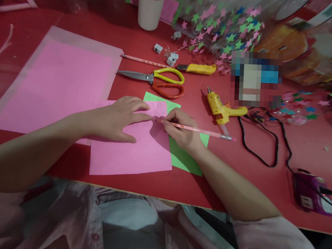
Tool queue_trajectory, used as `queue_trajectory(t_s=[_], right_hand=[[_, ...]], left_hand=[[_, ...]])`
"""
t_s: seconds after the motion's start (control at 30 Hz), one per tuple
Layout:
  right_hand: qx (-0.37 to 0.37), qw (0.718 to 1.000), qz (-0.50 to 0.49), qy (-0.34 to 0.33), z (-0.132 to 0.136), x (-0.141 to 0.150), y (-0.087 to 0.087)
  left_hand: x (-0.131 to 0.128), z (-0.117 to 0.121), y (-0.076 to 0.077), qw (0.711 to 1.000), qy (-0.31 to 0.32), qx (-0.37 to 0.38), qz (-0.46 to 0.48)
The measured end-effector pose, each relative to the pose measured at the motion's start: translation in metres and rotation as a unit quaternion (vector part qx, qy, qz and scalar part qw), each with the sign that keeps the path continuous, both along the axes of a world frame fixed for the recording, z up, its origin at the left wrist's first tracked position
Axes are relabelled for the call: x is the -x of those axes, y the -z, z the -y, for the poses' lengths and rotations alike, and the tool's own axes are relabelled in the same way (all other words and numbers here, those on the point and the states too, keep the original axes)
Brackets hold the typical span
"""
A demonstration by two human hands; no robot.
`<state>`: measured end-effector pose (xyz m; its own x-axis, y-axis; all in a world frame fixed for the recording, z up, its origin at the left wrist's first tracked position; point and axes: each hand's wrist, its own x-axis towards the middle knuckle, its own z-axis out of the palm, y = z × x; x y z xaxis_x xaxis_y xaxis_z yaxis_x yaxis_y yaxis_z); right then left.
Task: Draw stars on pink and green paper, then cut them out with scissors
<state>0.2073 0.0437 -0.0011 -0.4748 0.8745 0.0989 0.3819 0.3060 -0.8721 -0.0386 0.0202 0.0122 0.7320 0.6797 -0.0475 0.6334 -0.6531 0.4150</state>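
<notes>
A pink sheet of paper lies at the front of the red table, partly over a green sheet. Small star outlines in pencil show on its upper part. My left hand rests on the pink sheet with its fingers spread, the index fingertip close to the pencil's point. Gripped in my right hand is a pink pencil with an eraser end, its tip touching the sheet or just over it. Past my hands lie scissors with one yellow and one red handle.
A larger pink sheet in a clear sleeve covers the left. Behind the scissors are another pencil and a yellow cutter. A glue gun, a black cord and a purple power strip lie right. Paper stars and a white cup stand behind.
</notes>
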Motion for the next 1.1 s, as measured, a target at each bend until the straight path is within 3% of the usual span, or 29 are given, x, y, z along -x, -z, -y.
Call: queue_trajectory(t_s=[0.3, 0.6, 1.1], right_hand=[[0.024, 1.0, -0.008, 0.014, 0.001, 0.0005, 0.0013], [-0.01, 1.0, 0.015, -0.011, -0.0029, -0.0007, -0.0018], [-0.004, 0.999, 0.025, -0.034, -0.0033, -0.0028, -0.0034]], left_hand=[[0.0015, -0.0004, 0.0018, 1.0, -0.001, 0.002, 0.002], [0.0008, -0.0004, 0.0014, 1.0, 0.002, 0.001, 0.006], [0.0004, -0.0001, 0.001, 1.0, -0.003, 0.004, 0.006]])
